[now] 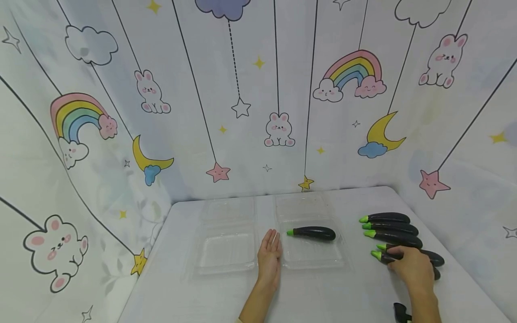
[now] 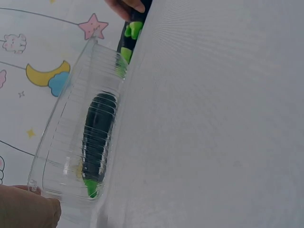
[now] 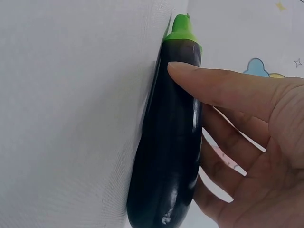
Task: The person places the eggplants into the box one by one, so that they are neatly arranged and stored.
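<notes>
My right hand (image 1: pixel 415 268) holds a dark eggplant (image 3: pixel 166 137) with a green stem end, the nearest of a row at the table's right side. Its thumb lies across the upper part and the fingers reach round the far side. Another eggplant (image 1: pixel 315 233) lies inside a clear plastic container (image 1: pixel 313 264) at the middle of the table. My left hand (image 1: pixel 269 259) rests along that container's left edge, fingers straight. In the left wrist view, the container's ribbed wall stands between the camera and the eggplant inside.
A second clear container (image 1: pixel 226 269) stands to the left, its lid folded back. Several more eggplants (image 1: pixel 392 237) lie in the row beyond my right hand. A small black object (image 1: pixel 400 312) sits at the bottom right. A patterned curtain (image 1: pixel 242 148) surrounds the white table (image 1: pixel 319 300).
</notes>
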{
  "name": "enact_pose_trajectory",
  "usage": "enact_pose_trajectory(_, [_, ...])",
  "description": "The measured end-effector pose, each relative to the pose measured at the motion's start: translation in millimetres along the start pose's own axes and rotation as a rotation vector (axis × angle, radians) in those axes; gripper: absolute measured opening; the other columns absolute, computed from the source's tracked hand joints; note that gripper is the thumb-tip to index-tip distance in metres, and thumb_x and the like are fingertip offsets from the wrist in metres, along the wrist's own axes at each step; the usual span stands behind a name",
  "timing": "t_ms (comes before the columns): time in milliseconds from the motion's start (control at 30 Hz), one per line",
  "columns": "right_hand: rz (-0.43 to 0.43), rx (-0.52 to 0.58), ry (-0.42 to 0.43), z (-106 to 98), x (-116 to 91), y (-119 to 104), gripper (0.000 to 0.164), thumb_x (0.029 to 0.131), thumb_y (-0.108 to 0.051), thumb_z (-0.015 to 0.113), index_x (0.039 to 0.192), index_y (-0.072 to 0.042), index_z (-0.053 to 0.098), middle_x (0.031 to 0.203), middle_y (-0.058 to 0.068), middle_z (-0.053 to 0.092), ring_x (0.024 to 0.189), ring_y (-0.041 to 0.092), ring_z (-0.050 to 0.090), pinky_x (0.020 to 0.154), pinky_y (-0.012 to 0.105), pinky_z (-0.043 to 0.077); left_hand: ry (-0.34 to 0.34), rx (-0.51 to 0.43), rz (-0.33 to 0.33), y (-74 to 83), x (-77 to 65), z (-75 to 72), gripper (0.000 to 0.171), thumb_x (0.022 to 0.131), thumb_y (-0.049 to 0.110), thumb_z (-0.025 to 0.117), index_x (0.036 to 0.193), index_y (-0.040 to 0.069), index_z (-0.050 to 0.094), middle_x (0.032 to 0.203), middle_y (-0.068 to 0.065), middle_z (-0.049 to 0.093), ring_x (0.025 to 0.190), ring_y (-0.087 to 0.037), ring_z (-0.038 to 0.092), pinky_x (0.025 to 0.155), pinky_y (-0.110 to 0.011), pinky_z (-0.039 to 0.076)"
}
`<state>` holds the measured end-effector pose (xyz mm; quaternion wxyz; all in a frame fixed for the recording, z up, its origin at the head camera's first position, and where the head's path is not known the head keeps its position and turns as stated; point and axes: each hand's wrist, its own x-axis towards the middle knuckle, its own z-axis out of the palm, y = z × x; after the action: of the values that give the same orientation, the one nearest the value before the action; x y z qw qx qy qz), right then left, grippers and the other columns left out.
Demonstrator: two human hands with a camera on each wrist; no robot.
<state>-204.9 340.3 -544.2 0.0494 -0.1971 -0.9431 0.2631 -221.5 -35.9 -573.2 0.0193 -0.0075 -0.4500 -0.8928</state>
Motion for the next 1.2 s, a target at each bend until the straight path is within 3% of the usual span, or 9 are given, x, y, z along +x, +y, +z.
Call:
enact_pose_trajectory(400, [0.002,-0.03,-0.005,3,1,1,0.04,0.067,-0.009,0.093,0.106,-0.004,0.08,0.121,0.04,0.063,0.099,0.058,0.061,0.075,0.061,0.049,0.014,-0.005,-0.013,-0.6,0.9,-0.1,0.077,0.089,-0.026,0.033,0.162,-0.007,0.017,0.17,-0.026,0.015,0.158,-0.038,0.018,0.127,-0.038,0.023])
enact_pose_trajectory(967, [0.002,-0.007,0.043,-7,-6,-13,0.041,0.07,-0.01,0.093,0.109,-0.006,0.081,0.123,0.037,0.065,0.112,0.06,0.055,0.095,0.073,0.041,0.016,-0.019,-0.01,0.1,0.4,1.4,0.077,0.089,-0.027,0.034,0.161,-0.009,0.016,0.17,-0.028,0.015,0.158,-0.039,0.018,0.127,-0.039,0.023])
enact_pose_trajectory(1200, [-0.024,0.005,0.07,-11,-9,-21,0.04,0.071,-0.011,0.093,0.108,-0.003,0.08,0.121,0.034,0.067,0.115,0.06,0.055,0.098,0.073,0.039,0.015,-0.016,-0.012,0.5,0.5,1.1,0.077,0.089,-0.027,0.034,0.162,-0.008,0.016,0.17,-0.027,0.015,0.158,-0.039,0.017,0.127,-0.039,0.023])
